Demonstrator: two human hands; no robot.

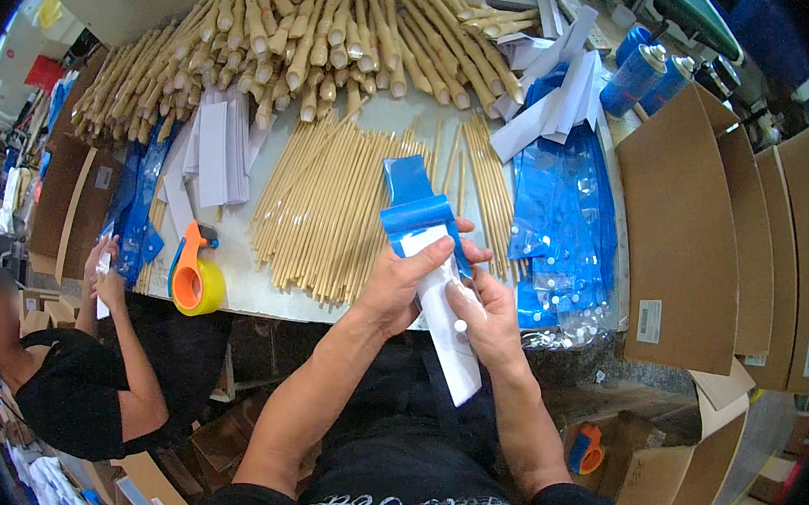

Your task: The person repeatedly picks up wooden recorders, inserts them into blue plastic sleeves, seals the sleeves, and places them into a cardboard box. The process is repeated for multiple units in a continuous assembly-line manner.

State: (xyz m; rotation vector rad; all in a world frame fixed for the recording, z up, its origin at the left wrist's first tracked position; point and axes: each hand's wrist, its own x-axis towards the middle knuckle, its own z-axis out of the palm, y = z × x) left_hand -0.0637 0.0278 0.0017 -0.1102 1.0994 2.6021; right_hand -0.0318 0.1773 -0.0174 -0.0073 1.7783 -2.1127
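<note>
Between my two hands is a blue plastic sleeve (419,214) with its upper end folded over, together with a folded white paper (462,376) that points down towards my body. My left hand (402,281) grips the sleeve and paper from the left, its thumb across the paper just below the blue fold. From the right, my right hand (489,310) pinches the same bundle lower down, near a small white round snap (460,325). The palms hide how far the paper lies inside the sleeve. Beyond my hands, thin pale rods (329,210) lie in a wide bundle on the table (256,297).
Knotty bamboo-like tubes (323,29) are heaped at the back. Blue sleeves (567,209) lie right, folded papers (223,143) left, near an orange tape dispenser (189,277). Cardboard boxes (680,240) stand right, below spray cans (633,78). A co-worker (75,382) sits left, holding something white.
</note>
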